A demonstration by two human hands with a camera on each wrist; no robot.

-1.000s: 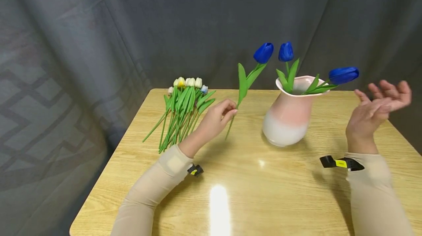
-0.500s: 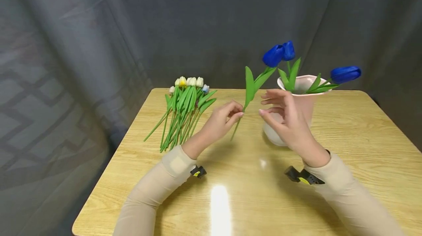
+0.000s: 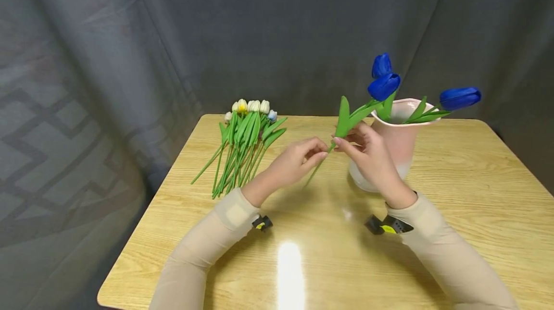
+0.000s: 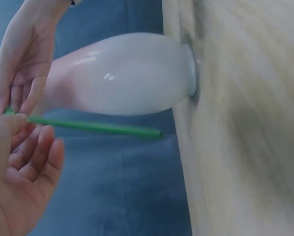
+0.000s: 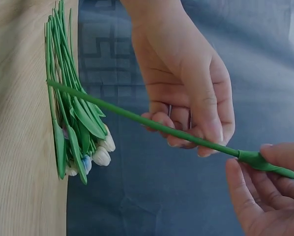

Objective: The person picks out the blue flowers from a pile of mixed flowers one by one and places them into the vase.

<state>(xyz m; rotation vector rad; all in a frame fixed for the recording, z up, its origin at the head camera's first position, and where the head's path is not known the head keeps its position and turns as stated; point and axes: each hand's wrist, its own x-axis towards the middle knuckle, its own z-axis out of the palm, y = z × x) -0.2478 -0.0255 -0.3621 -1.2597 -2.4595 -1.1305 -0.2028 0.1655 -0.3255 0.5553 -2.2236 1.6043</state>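
Observation:
A blue tulip [image 3: 384, 87] with green leaves is held tilted between both hands, in front of the vase. My left hand [image 3: 298, 162] pinches its green stem [image 4: 102, 129] below the leaves, and the stem's lower end hangs free above the table. Higher up, at the base of the leaves, my right hand [image 3: 371, 152] pinches the same stem, as the right wrist view shows. Behind the right hand stands a pink and white vase [image 3: 400, 142], partly hidden by it. Two more blue tulips stand in the vase, one upright and one leaning right [image 3: 459, 98].
A bunch of tulips [image 3: 246, 142], with white, yellow and pale blue heads, lies at the back left of the wooden table [image 3: 329, 271]. A grey curtain [image 3: 277, 36] hangs behind the table.
My right hand has come in from the far right, past the vase, and taken hold of the stem. My left hand has carried the tulip right, and its head now overlaps the upright one.

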